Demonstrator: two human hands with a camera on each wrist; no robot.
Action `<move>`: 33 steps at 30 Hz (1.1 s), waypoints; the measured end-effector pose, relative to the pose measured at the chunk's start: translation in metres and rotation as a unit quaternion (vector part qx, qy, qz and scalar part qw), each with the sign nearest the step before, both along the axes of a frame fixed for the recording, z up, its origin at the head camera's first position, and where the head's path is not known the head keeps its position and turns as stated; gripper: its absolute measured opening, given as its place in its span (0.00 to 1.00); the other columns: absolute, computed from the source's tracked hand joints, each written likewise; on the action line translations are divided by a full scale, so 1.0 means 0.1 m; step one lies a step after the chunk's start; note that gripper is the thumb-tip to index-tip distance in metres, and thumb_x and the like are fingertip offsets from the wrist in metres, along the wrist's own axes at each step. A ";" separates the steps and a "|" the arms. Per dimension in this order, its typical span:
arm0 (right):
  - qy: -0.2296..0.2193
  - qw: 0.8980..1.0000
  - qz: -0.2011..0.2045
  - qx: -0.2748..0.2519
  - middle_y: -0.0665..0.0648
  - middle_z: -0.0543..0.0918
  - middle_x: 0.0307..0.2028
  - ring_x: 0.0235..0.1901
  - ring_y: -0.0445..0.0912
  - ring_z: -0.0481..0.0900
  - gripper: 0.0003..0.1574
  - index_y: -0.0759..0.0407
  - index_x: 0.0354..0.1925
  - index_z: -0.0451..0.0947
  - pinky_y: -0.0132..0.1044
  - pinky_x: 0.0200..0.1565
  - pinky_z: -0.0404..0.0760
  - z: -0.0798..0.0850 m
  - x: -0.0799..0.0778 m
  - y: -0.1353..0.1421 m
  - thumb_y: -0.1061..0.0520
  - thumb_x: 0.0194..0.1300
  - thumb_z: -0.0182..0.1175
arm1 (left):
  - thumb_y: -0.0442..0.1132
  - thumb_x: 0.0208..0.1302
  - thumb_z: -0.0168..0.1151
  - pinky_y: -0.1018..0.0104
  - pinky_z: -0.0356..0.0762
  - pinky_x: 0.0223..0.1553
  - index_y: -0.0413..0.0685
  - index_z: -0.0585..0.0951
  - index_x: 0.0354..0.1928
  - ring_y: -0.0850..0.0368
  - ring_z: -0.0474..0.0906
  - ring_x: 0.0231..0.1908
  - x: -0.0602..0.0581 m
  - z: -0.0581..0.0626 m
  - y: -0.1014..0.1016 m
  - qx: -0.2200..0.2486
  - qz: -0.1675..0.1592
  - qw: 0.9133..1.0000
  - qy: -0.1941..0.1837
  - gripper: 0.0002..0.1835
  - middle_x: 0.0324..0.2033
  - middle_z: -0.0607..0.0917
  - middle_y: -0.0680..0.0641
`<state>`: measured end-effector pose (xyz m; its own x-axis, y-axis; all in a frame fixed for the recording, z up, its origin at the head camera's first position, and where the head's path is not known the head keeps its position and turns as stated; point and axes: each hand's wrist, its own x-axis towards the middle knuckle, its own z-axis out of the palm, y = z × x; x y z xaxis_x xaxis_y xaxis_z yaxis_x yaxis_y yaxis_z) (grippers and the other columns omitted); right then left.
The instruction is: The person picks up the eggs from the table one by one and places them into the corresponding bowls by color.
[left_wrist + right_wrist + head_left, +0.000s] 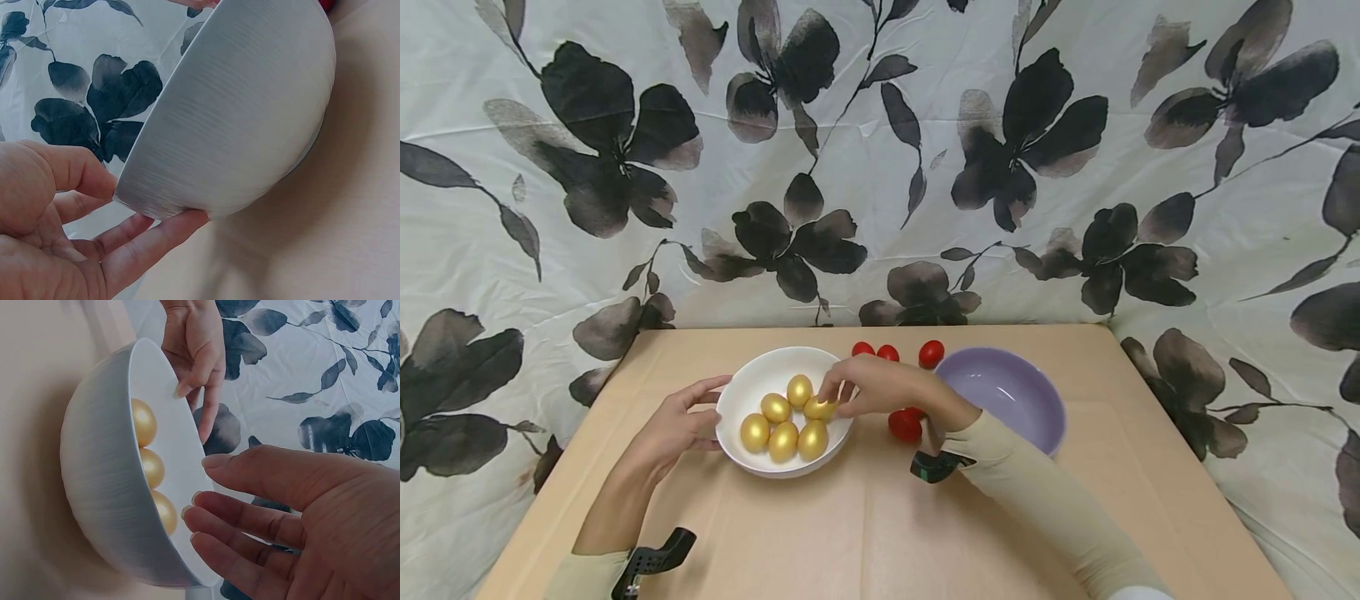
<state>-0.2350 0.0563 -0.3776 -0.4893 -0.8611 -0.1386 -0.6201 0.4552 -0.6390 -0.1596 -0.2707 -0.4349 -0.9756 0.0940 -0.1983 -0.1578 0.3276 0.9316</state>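
Note:
A white bowl point(745, 462) holds several golden eggs point(782, 442); in the right wrist view some golden eggs point(145, 423) show past its rim. My left hand point(676, 429) holds the bowl at its left side. In the left wrist view its thumb is at the rim and its fingers point(156, 247) support the outer wall. My right hand point(880, 385) reaches over the bowl's right rim, fingertips at the rightmost golden egg point(818, 408). Seen from the right wrist, the thumb and fingers point(225, 540) stand apart at the bowl's mouth, with nothing visible between them.
A purple bowl point(1000, 387) stands to the right, partly behind the right forearm. Several red egg-shaped things point(931, 354) lie between the bowls, some partly hidden by the right hand and wrist. Floral cloth point(880, 167) hangs behind the wooden table point(775, 533).

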 end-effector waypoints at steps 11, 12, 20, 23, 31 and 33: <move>-0.018 0.999 -0.028 -0.005 0.58 0.86 0.52 0.45 0.40 0.83 0.21 0.59 0.56 0.82 0.26 0.48 0.82 -0.04 -0.02 0.15 0.58 0.66 0.69 | 0.27 0.68 0.52 0.52 0.88 0.40 0.40 0.60 0.77 0.41 0.81 0.51 0.01 0.00 0.00 -0.002 0.002 1.000 -0.001 0.35 0.66 0.67 0.26; -0.016 0.999 -0.031 -0.005 0.57 0.86 0.52 0.45 0.39 0.83 0.20 0.58 0.56 0.83 0.26 0.48 0.82 -0.04 -0.02 0.17 0.57 0.66 0.69 | 0.27 0.68 0.52 0.52 0.88 0.40 0.40 0.60 0.77 0.42 0.82 0.51 0.00 -0.01 0.00 -0.004 0.001 1.000 0.000 0.35 0.65 0.67 0.26; 0.008 0.998 -0.057 -0.016 0.55 0.86 0.51 0.47 0.42 0.84 0.16 0.56 0.54 0.83 0.30 0.49 0.83 -0.03 0.00 0.38 0.57 0.68 0.65 | 0.30 0.69 0.54 0.56 0.88 0.43 0.40 0.61 0.76 0.41 0.80 0.54 -0.02 0.04 -0.03 -0.034 -0.008 0.999 0.005 0.34 0.66 0.68 0.28; 0.009 0.997 -0.075 -0.020 0.53 0.85 0.51 0.48 0.43 0.83 0.20 0.56 0.58 0.81 0.31 0.48 0.84 0.00 0.02 0.48 0.56 0.69 0.65 | 0.33 0.72 0.54 0.59 0.87 0.45 0.39 0.61 0.76 0.39 0.78 0.57 -0.05 0.10 -0.05 -0.046 -0.013 0.999 0.018 0.33 0.67 0.68 0.28; 0.010 0.989 -0.139 -0.046 0.53 0.85 0.52 0.49 0.47 0.82 0.25 0.51 0.63 0.79 0.40 0.51 0.85 0.07 0.06 0.80 0.58 0.69 0.64 | 0.35 0.76 0.53 0.53 0.82 0.55 0.40 0.61 0.77 0.31 0.70 0.65 -0.17 0.38 0.00 -0.068 -0.007 0.996 0.053 0.30 0.68 0.68 0.28; 0.010 0.985 -0.158 -0.064 0.55 0.85 0.52 0.49 0.47 0.82 0.25 0.53 0.64 0.79 0.42 0.53 0.84 0.08 0.06 0.90 0.60 0.69 0.63 | 0.35 0.76 0.53 0.53 0.81 0.55 0.41 0.61 0.77 0.31 0.69 0.66 -0.19 0.44 0.03 -0.065 -0.007 0.996 0.060 0.31 0.68 0.67 0.29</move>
<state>-0.2286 0.1462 -0.3700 -0.7367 -0.6758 -0.0253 -0.4743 0.5430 -0.6930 -0.1790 -0.2675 -0.3912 -0.9916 0.0898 -0.0927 -0.0429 0.4478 0.8931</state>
